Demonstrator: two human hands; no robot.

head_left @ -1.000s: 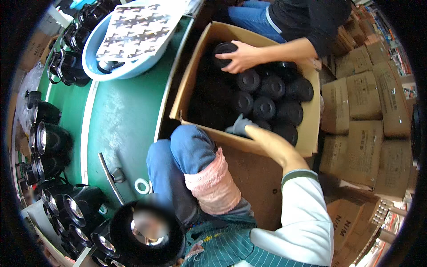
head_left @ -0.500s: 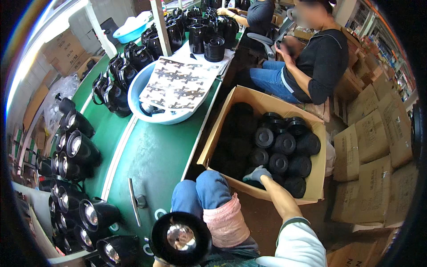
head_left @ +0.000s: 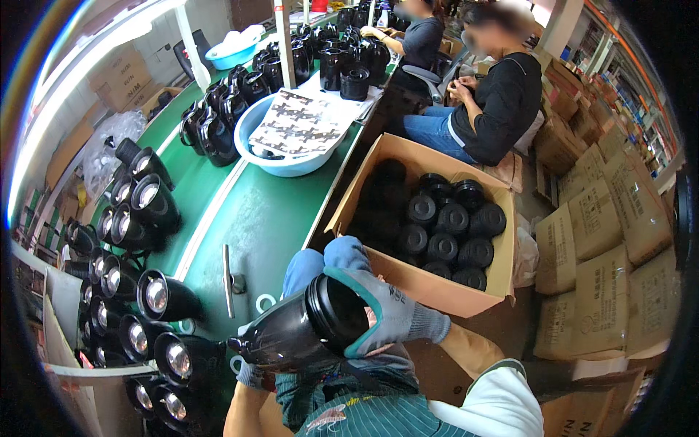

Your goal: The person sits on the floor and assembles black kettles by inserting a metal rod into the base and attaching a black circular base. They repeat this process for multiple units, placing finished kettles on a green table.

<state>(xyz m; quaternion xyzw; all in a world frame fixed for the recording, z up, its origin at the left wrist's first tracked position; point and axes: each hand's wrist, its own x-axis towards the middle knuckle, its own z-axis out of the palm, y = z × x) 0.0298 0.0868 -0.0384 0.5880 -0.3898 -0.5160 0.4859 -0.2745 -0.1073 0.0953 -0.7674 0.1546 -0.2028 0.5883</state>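
A glossy black jug body (head_left: 280, 336) lies tilted on its side above my lap. My left hand (head_left: 252, 376), in a grey glove, is closed around its far left end, mostly hidden beneath it. With its thumb and fingers spread around the rim, my right hand (head_left: 389, 309), in a grey and teal glove, grips a black ridged round base (head_left: 333, 312) at the jug's wide end. Whether the base is fully seated on the jug, I cannot tell. Right of my knees stands an open cardboard box (head_left: 437, 286) holding many similar black round bases (head_left: 453, 218).
A green worktop (head_left: 240, 211) runs along my left, bearing rows of black jug bodies with shiny insides (head_left: 156, 295). Farther up are a blue basin (head_left: 291, 169) under a printed sheet and several black jugs. A seated person (head_left: 502, 102) works beyond the box; another sits farther back.
My right hand has come out of the box to the jug with a black round base. The jug has turned from mouth-up to lying sideways.
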